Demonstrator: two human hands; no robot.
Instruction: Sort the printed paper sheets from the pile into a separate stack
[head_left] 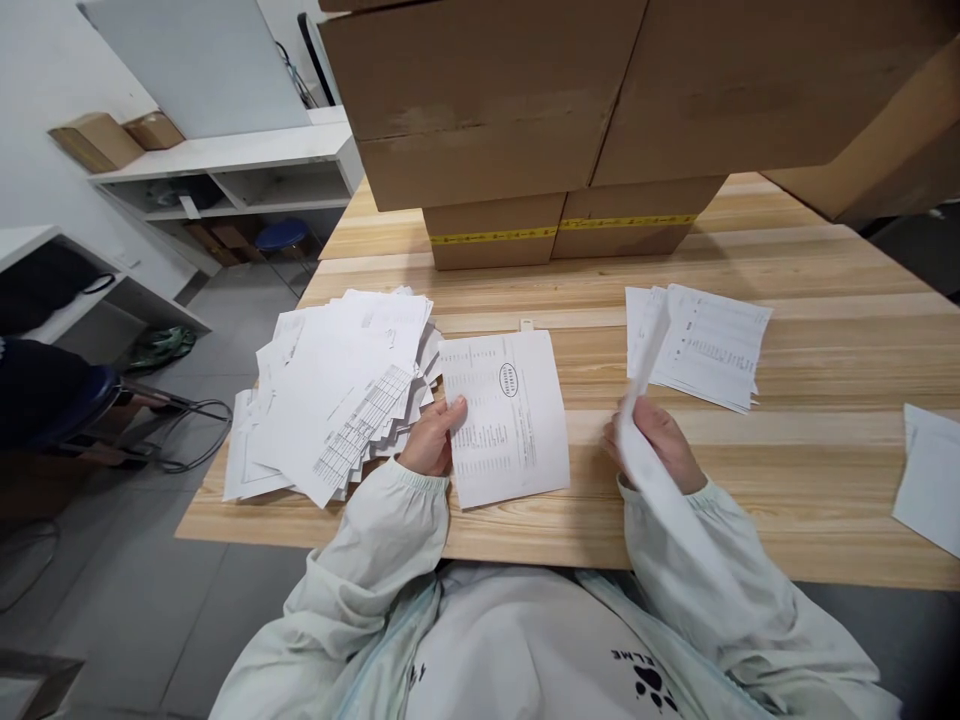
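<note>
My left hand [435, 436] grips the left edge of a printed sheet [536, 420] with an oval stamp, thumb on top; whether more sheets lie under it I cannot tell. A blurred white sheet of paper [660, 490], seen nearly edge-on, is pinched in my right hand [664, 440], which is raised over the table's right half. Left of my left hand lies a large, untidy heap of papers [330, 390], some printed with tables. Beyond my right hand a smaller stack of printed sheets [712, 345] rests on the table, partly covered by the raised sheet.
Stacked cardboard boxes [487, 110] stand at the back of the wooden table [825, 470], the lower ones with yellow tape. More white papers [934, 480] lie at the far right. Shelves [225, 160], a blue stool [281, 235] and a cable [195, 437] are off to the left.
</note>
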